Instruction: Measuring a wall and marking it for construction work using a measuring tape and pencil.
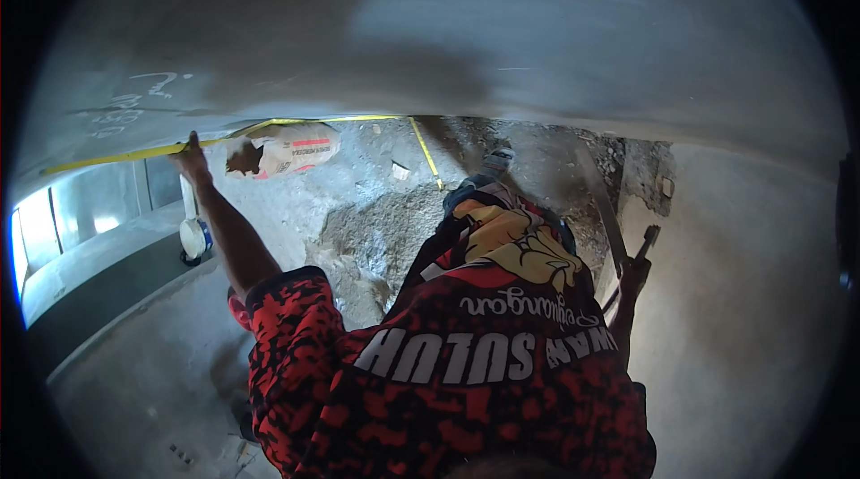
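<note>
My left hand [193, 162] is at the foot of the grey wall, holding the yellow tape measure blade [144, 151] against it. The blade runs along the wall's base past a torn cement bag [295, 148]. Farther right it bends sharply, and a short length [426, 153] slants towards my feet. Low at my right side, my right hand [633, 272] grips a long flat straightedge [601, 200]. A short-handled tool [648, 242] with a small blocky head sticks out of the same hand; its kind is unclear.
The smooth grey wall [571, 29] bears chalk-like writing at left. Rough broken ground [376, 230] and rubble [608, 153] lie around my feet. A pale side wall [725, 291] rises at right. Near my left forearm is a white and blue round object [195, 238].
</note>
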Demonstrator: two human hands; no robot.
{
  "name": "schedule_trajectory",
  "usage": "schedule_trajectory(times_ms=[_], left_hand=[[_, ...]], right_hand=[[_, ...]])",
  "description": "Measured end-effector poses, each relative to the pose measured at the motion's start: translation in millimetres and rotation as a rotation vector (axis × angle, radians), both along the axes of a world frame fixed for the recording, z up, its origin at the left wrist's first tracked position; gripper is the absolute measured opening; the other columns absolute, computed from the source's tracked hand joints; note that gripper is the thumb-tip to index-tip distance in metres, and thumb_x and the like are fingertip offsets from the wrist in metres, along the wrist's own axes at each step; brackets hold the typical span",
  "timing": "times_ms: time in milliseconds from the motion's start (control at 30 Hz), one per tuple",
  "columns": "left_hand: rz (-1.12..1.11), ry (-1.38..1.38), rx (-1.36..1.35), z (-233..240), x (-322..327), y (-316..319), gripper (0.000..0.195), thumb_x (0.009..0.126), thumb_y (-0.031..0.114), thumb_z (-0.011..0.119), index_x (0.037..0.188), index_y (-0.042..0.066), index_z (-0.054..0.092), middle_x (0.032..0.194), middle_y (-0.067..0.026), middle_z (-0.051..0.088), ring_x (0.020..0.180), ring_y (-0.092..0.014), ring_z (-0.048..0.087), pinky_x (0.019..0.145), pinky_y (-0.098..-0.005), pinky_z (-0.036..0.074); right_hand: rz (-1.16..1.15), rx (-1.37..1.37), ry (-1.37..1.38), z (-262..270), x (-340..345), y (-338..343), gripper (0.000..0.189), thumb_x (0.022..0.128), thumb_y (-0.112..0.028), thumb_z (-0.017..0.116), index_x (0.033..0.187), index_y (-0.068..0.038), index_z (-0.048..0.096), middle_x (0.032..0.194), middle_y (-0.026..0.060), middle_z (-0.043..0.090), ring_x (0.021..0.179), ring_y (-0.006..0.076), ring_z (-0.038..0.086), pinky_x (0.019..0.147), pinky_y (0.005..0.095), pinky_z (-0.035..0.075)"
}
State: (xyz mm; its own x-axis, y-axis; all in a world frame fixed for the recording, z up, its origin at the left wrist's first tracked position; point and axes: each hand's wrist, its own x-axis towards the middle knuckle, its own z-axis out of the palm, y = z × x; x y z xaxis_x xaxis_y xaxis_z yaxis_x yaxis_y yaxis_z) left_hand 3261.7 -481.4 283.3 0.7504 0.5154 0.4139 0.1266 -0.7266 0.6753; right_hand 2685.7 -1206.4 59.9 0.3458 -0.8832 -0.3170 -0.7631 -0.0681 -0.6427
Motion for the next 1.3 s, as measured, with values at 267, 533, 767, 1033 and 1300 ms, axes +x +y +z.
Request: schedule_trajectory(times_ms=[267,533,767,1033,1300], left_hand=[[-0.113,0.160,0.195,-71,17,-7,0.038,0.085,0.038,0.052,0.097,0.003,0.061,0.093,-0.0181,0.063,0.087,-0.035,0.059,0.072,-0.0433,0.044],[-0.877,0.538,0.714,-235,-95,-170,0.018,0.085,0.022,0.046,0.095,0.009,0.054,0.102,-0.0115,0.055,0.092,-0.033,0.055,0.075,-0.0451,0.044],[-1.082,1.283,1.027,-300,-62,-237,0.038,0.079,0.031,0.059,0.111,0.014,0.048,0.115,-0.0172,0.050,0.105,-0.033,0.052,0.084,-0.0447,0.045],[-1.219,1.469,1.117,-341,-46,-231,0.045,0.072,0.029,0.058,0.107,0.000,0.055,0.109,-0.0223,0.055,0.102,-0.035,0.054,0.086,-0.0405,0.044],[-2.110,0.823,1.348,-352,-79,-362,0.047,0.080,0.033,0.052,0.116,0.005,0.050,0.114,-0.0229,0.053,0.107,-0.032,0.051,0.088,-0.0387,0.043]], right_hand=[[-0.091,0.089,-0.064,6,6,19,0.028,0.067,-0.013,0.065,0.083,-0.002,0.045,0.065,0.0034,0.048,0.053,0.0133,0.047,0.047,0.0291,0.041],[-0.148,-0.049,0.093,-4,-17,44,0.031,0.066,-0.016,0.067,0.086,-0.003,0.047,0.074,0.0074,0.055,0.068,0.0179,0.053,0.062,0.0331,0.045],[-0.233,-0.031,0.096,21,-18,56,0.031,0.066,-0.016,0.066,0.088,-0.005,0.048,0.072,0.0088,0.058,0.064,0.0187,0.057,0.058,0.0335,0.047],[-0.433,-0.085,0.091,42,-56,104,0.026,0.067,-0.014,0.065,0.083,-0.006,0.046,0.065,0.0026,0.053,0.055,0.0097,0.050,0.048,0.0267,0.041],[-0.658,0.061,0.223,44,-30,135,0.034,0.070,-0.031,0.066,0.082,-0.003,0.050,0.068,0.0126,0.057,0.063,0.0205,0.056,0.054,0.0352,0.043]])
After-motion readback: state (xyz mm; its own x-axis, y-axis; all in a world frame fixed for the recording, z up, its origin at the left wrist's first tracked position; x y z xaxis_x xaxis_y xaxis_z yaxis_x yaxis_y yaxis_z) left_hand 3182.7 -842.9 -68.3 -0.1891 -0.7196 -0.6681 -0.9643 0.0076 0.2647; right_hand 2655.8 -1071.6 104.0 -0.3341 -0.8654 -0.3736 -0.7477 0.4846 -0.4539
